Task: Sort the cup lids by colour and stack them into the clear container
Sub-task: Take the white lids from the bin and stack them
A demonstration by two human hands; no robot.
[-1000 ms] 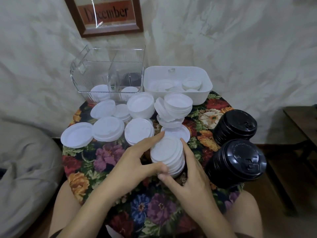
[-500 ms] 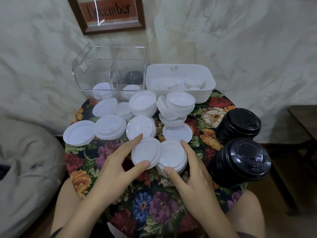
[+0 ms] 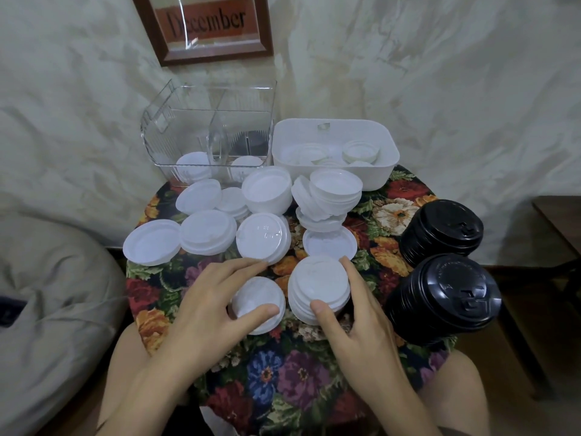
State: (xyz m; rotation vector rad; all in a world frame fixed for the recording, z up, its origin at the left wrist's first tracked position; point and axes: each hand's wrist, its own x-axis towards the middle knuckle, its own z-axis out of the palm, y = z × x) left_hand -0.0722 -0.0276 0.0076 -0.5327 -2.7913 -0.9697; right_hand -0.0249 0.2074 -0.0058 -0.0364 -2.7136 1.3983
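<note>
Many white cup lids lie in loose piles on a small round table with a floral cloth [image 3: 267,379]. My left hand [image 3: 213,313] holds a small stack of white lids [image 3: 261,300] between thumb and fingers. Beside it, my right hand [image 3: 355,319] grips a taller stack of white lids [image 3: 319,286], thumb at its near edge and fingers along its right side. The clear container [image 3: 207,136] stands at the back left with a divider and a few white lids at its bottom. Two stacks of black lids [image 3: 443,297] [image 3: 440,231] lie tilted at the right.
A white plastic bin [image 3: 386,155] with several white lids stands at the back right, next to the clear container. A framed "December" picture [image 3: 207,26] leans on the wall behind. A grey cushion [image 3: 47,309] lies left of the table; a wooden surface [image 3: 562,215] is at the far right.
One stack held by both hands has been split in two. My left hand drew a few lids off to the left and down; the right hand kept the remainder.
</note>
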